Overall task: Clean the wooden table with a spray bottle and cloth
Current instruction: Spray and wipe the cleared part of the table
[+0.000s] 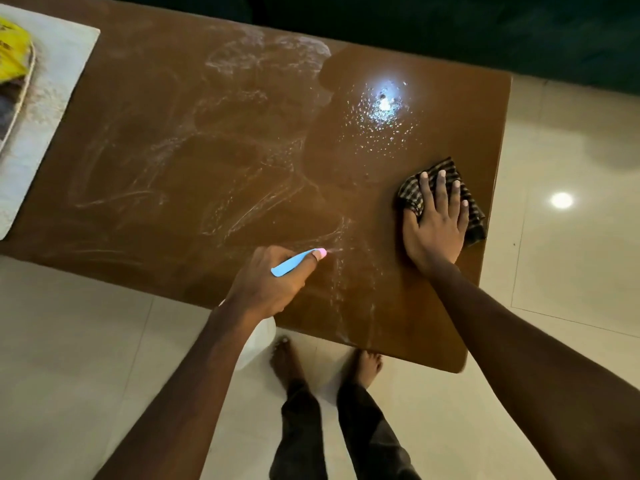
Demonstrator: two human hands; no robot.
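The long brown wooden table (173, 150) has white smeary marks (242, 209) over much of its top. Shiny wet drops (381, 126) sit under a bright spot of light.

The left hand (273, 285) holds the spray bottle with the blue top and pink tip (294, 263). Its fingers are curled tight round the top, and the pink tip points across the table. The pale bottle part hangs under the hand, past the near table edge.

The right hand (436, 223) lies flat on the dark checked cloth (441, 169). Its fingers are straight and a little apart, and they press the cloth down near the right edge.

The cloth is close to that edge, so a big push could slide it off. Spray aimed too low could land on the shiny tiled floor (554, 289), and the bare feet (369, 367) might slip. Too much spray may only smear more white marks.
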